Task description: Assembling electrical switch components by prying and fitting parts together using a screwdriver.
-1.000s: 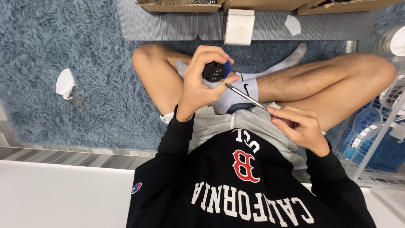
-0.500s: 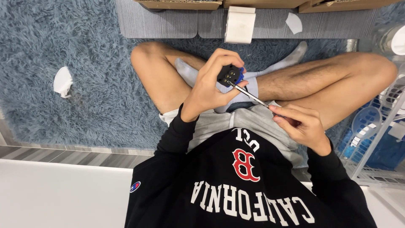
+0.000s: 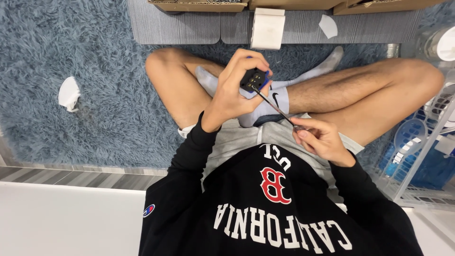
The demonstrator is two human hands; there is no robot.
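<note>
Left hand (image 3: 234, 90) gripping black part (image 3: 253, 79), right hand (image 3: 320, 140) pinching screwdriver (image 3: 275, 106)

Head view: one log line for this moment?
left hand: grips small black block | right hand: holds thin screwdriver, tip at block | seated cross-legged on blue rug

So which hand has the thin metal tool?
The right hand, pinching the thin metal tool by its near end; the left hand instead grips the small black block that the tool's tip meets.

Cardboard boxes (image 3: 199, 4) cut off at top edge, screwdriver handle hidden in right hand (image 3: 320, 140)
</note>
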